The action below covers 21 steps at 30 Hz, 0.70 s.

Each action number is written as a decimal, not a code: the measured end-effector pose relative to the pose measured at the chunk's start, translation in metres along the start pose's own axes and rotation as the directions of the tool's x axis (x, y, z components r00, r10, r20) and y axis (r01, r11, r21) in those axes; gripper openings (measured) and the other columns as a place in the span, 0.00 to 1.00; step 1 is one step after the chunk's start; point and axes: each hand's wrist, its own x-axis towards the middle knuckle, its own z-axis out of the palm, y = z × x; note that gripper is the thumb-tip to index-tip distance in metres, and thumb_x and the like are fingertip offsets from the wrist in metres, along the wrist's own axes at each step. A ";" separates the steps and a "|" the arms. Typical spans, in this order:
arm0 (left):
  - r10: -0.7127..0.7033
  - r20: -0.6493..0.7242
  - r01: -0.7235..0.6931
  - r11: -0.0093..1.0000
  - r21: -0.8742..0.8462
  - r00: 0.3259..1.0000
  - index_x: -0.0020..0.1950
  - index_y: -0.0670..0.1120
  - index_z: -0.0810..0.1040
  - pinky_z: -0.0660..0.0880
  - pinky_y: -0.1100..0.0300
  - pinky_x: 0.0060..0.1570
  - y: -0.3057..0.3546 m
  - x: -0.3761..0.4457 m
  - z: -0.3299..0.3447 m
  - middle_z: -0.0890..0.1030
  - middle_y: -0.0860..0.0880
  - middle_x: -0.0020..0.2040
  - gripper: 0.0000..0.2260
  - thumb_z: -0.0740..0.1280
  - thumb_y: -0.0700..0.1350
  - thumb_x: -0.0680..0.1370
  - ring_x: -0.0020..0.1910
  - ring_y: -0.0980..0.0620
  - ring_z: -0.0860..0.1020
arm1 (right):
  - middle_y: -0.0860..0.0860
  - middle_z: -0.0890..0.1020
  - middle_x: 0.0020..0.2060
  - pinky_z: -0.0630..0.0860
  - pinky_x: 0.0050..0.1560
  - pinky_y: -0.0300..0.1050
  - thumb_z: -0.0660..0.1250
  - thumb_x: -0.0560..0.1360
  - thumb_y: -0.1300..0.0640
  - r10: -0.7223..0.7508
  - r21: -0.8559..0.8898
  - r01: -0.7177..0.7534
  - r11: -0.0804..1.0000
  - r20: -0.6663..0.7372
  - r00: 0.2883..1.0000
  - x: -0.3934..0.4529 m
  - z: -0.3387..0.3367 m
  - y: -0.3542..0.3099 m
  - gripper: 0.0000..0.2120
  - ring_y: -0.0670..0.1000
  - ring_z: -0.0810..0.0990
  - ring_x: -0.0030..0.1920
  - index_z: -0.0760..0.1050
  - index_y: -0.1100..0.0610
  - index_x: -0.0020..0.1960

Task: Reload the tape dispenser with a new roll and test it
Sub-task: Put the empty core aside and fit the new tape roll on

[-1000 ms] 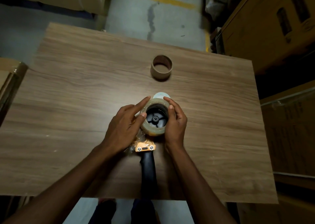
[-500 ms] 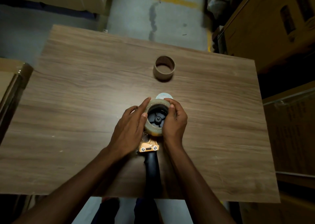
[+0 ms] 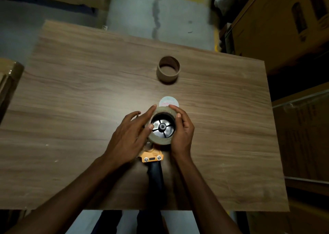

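Observation:
The tape dispenser [image 3: 152,156] lies flat on the wooden table [image 3: 71,109], orange body and black handle pointing toward me. A new roll of clear tape [image 3: 161,140] sits over its black spoked hub [image 3: 162,126]. My left hand [image 3: 129,137] presses the roll's left side, thumb on its rim and the index finger curved over the top edge. My right hand [image 3: 183,132] cups the right side, fingers wrapped around it. The dispenser's front end is hidden under my left hand.
An empty brown cardboard core [image 3: 168,68] stands further back on the table. A small round pale disc [image 3: 168,101] lies just behind the roll. Cardboard boxes [image 3: 284,28] crowd the right side, and another box [image 3: 8,77] is at the left edge.
Both hands stay on the roll. The left fingers have spread slightly and shifted along the roll's left side. The view has drifted a little; the dispenser has not moved.

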 end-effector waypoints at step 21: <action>0.189 0.080 -0.196 0.976 0.097 0.979 0.80 0.73 0.60 0.67 0.38 0.77 -0.023 0.019 -0.028 0.65 0.69 0.80 0.37 0.66 0.75 0.72 0.83 0.56 0.63 | 0.52 0.67 0.82 0.63 0.82 0.54 0.80 0.74 0.57 0.016 -0.383 0.412 0.827 0.749 0.663 0.036 -0.078 -0.037 0.39 0.48 0.64 0.83 0.68 0.57 0.81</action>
